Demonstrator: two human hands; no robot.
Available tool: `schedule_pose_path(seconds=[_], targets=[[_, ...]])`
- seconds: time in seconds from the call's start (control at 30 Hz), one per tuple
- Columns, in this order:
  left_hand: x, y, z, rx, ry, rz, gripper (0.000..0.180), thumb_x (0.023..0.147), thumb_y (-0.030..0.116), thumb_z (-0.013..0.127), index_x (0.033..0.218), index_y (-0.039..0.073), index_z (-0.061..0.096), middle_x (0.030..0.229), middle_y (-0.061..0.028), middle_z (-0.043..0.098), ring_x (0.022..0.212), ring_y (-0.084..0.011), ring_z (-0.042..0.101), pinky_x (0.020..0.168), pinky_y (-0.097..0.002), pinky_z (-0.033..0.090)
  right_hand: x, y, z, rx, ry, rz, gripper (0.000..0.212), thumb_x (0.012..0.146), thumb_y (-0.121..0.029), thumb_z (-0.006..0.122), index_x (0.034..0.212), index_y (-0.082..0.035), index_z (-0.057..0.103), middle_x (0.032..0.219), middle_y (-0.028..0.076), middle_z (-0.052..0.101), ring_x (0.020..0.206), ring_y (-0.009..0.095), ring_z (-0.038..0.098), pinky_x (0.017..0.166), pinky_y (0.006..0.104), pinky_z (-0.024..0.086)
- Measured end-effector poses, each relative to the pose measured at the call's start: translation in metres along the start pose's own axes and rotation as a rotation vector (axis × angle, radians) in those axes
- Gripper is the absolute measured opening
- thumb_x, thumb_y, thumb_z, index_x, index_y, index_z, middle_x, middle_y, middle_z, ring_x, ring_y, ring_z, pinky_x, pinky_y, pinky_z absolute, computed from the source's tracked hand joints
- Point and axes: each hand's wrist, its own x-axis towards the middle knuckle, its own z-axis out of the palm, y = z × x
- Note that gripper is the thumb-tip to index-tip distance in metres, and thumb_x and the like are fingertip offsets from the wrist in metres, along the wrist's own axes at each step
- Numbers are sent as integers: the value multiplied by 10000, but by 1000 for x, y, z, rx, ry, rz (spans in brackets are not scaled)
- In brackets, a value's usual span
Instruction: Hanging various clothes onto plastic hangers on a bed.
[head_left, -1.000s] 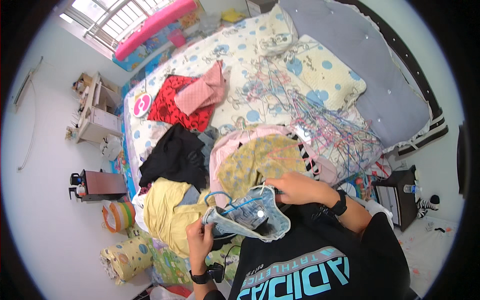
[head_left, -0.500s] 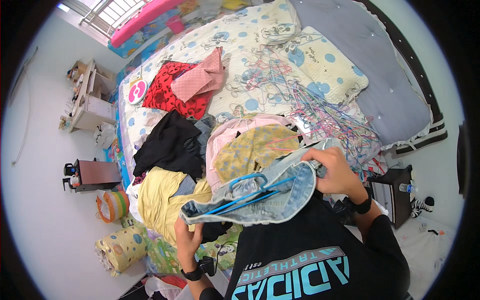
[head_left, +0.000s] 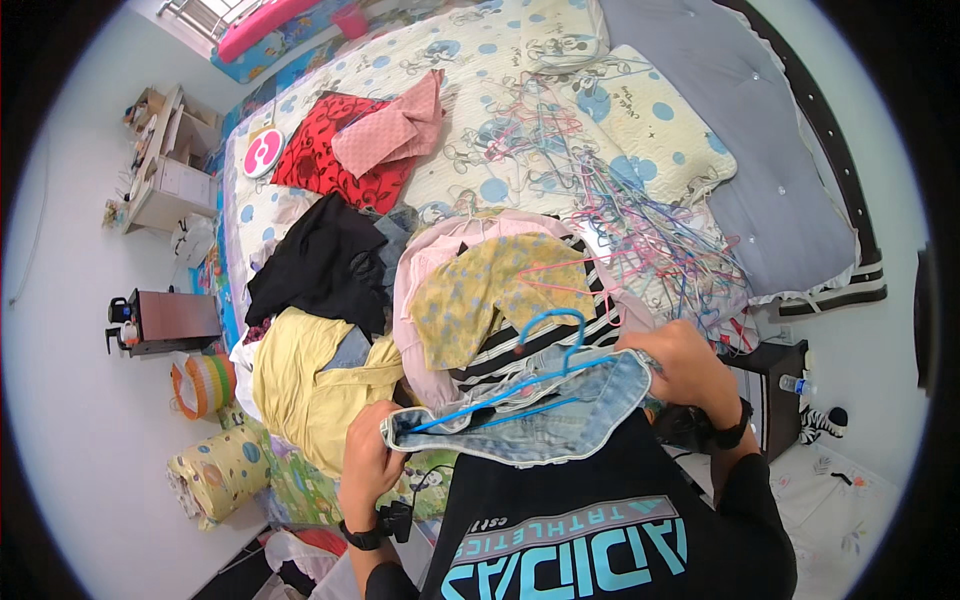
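A light-blue denim garment (head_left: 600, 420) is stretched in front of my body by its waistband, the opening facing up. My left hand (head_left: 370, 455) is closed on the waistband's left end and my right hand (head_left: 690, 370) on its right end. Inside the waist lies a blue clothes hanger (head_left: 500, 390), its hook standing up past the far edge. The lower part of the garment is hidden. Just beyond it on the bed are a yellow patterned garment (head_left: 480, 290) with a pink hanger, a black-and-white striped garment (head_left: 490, 360) and a pale pink garment (head_left: 412, 285).
A tangle of hangers (head_left: 640, 220) covers the right side of the bed. Left lie a black garment (head_left: 320, 260) and a yellow garment (head_left: 300, 380). Farther back are a red garment (head_left: 330, 150) and a pink checked cloth (head_left: 390, 140). A dark bedside cabinet (head_left: 775, 385) stands at right.
The denim has come nearer my body and shifted slightly right. Its hanger hook now stands upright beyond the waistband, where before it lay within it. More of the striped garment shows.
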Motion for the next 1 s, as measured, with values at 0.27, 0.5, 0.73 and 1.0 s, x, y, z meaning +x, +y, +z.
schedule_pose_path(seconds=[0.27,0.5,0.73,1.0], targets=[[0,2,9,16,-99,58,187,722,73,627,883,-6,576,857,-150,571,771,-348,537,688,-406,423,-2,10,-6,-89,-32,-6,141,707,-106,612,846,-108,631,642,138,601,626,353,600,543,431,439],[12,15,4,201,-206,72,208,698,52,640,869,2,534,844,-159,551,761,-366,524,671,-418,421,8,6,16,-109,-18,-96,246,638,-87,608,882,-107,638,608,130,570,585,360,569,499,431,404],[0,-12,21,-59,-95,-112,95,773,19,575,867,21,587,749,-167,565,702,-382,558,629,-401,442,3,28,38,19,174,-78,260,673,-119,671,928,-79,639,666,119,621,602,353,598,531,385,452],[-31,-5,-23,259,237,35,179,838,113,521,871,43,681,716,-118,624,653,-342,586,616,-407,438,-12,22,18,100,97,-5,369,705,-144,730,1028,-5,619,863,158,624,821,352,585,724,393,448]])
